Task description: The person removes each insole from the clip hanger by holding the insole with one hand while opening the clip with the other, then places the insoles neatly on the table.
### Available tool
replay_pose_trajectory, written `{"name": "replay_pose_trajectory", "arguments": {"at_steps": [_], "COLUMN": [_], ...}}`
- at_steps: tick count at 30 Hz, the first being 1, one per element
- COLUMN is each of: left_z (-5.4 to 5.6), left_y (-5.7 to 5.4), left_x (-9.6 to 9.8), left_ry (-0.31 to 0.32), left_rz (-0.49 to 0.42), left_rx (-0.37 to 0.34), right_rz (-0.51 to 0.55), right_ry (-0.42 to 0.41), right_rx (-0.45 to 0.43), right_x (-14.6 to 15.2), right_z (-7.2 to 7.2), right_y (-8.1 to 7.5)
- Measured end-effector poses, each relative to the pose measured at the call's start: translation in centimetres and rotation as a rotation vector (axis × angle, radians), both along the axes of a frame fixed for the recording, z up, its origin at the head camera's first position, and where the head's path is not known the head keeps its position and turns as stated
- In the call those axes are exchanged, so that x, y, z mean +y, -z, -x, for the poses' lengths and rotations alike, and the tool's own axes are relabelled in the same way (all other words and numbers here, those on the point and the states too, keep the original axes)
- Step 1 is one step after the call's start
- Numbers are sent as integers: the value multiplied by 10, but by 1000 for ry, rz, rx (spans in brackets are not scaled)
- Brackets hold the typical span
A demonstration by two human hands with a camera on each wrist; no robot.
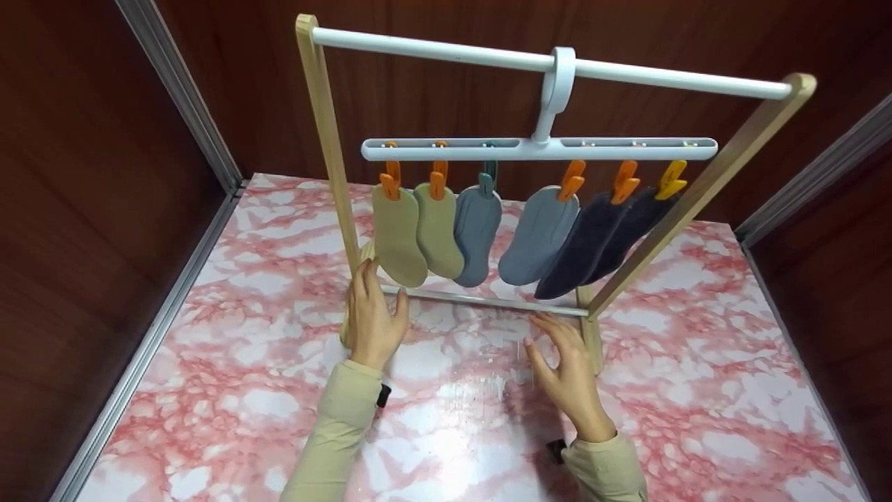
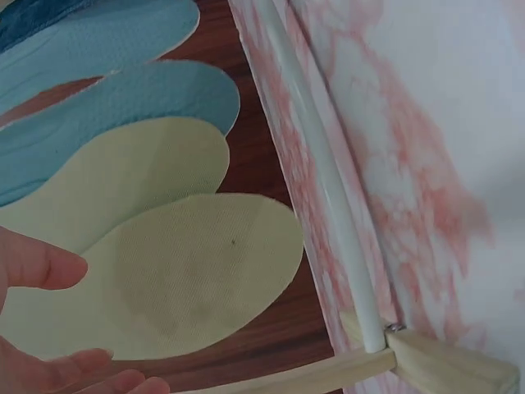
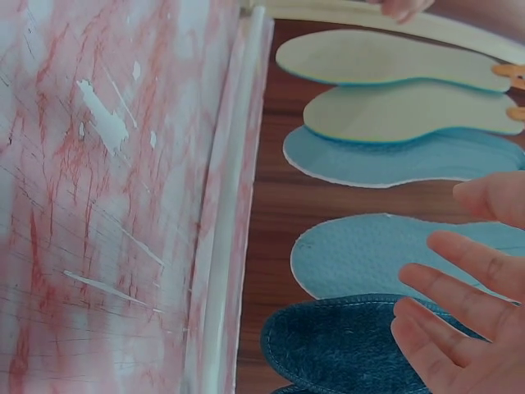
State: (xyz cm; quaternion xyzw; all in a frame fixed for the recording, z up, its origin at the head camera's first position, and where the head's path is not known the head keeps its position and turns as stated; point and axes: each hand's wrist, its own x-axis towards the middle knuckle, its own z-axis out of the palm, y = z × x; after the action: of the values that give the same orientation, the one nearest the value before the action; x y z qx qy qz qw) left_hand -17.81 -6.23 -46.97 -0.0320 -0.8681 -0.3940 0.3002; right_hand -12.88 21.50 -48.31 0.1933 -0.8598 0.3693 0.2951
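Shoe insoles hang in a row from clothes pegs on a white hanger (image 1: 460, 149). At the left are two beige insoles (image 1: 398, 237), then two grey-blue ones, the nearer-right one (image 1: 538, 233) facing a dark fuzzy pair (image 1: 582, 244). My left hand (image 1: 376, 317) has its fingers extended beside the rack's left wooden post (image 1: 334, 160), close to the lower end of the outer beige insole (image 2: 205, 271). My right hand (image 1: 568, 369), fingers loosely spread and holding nothing, hovers near the right end of the lower white bar (image 1: 474, 299), below the dark insoles.
The hanger hooks over the rack's white top rod (image 1: 432, 50), between wooden side posts; the right post (image 1: 704, 188) leans outward in view. Orange pegs (image 1: 437, 185), a teal peg (image 1: 486, 183) and a yellow peg (image 1: 673, 180) grip the insoles. A marbled red-white tabletop (image 1: 265, 335) lies beneath, with brown panels around.
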Motion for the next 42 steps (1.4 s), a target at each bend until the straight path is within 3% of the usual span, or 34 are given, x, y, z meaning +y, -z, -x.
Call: {"name": "replay_pose_trajectory", "arguments": {"at_steps": [10, 22, 29, 36, 42], "left_z": [15, 34, 42, 49, 49], "left_y": [-8, -7, -10, -7, -2], "left_x": [-13, -19, -20, -23, -23], "left_ry": [36, 96, 138, 214, 231], "left_rz": [10, -23, -29, -71, -99], "left_rx": [-37, -68, -83, -44, -99], "right_rz": [-27, -23, -34, -47, -37], "right_ry": [-7, -12, 10, 8, -4], "right_rx": [7, -8, -19, -12, -12], "right_x": [2, 2, 1, -1, -1], "right_z": [-3, -4, -4, -3, -2], "right_y": [3, 7, 8, 8, 9]}}
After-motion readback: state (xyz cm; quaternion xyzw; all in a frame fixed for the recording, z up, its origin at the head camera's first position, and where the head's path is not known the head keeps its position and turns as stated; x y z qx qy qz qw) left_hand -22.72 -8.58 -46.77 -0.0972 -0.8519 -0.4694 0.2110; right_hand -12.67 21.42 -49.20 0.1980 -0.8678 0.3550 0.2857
